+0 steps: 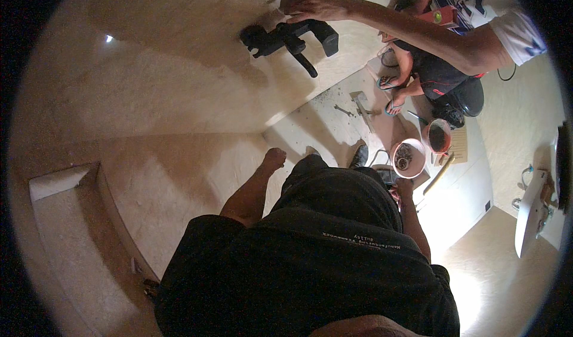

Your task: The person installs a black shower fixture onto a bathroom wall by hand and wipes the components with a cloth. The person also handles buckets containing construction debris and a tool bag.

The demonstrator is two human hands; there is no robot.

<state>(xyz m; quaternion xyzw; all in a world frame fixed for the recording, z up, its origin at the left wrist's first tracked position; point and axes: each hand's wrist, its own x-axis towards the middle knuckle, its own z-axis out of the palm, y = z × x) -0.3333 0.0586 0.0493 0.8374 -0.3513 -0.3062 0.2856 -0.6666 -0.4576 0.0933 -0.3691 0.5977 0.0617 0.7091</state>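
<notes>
My left hand (275, 158) hangs beside the plastered wall at my left, fingers curled in, with nothing visible in them. Low by my right thigh, my right hand (404, 187) is closed, and a bit of red shows at its fingers. What it grips is mostly hidden. Beside that hand stands a white bucket (409, 158) with small metal parts inside. Ahead, a black wall-mounted mixer tap (289, 39) sticks out from the wall. A co-worker's hand (313, 5) reaches to the wall just above it.
The co-worker, in flip-flops, is at the far right by a red spirit level (440, 16). An orange bucket (439, 135), a yellow-handled tool (439, 173) and a wrench (343, 110) lie about the floor. A washbasin (530, 215) hangs at right; a wall niche (71, 185) opens at left.
</notes>
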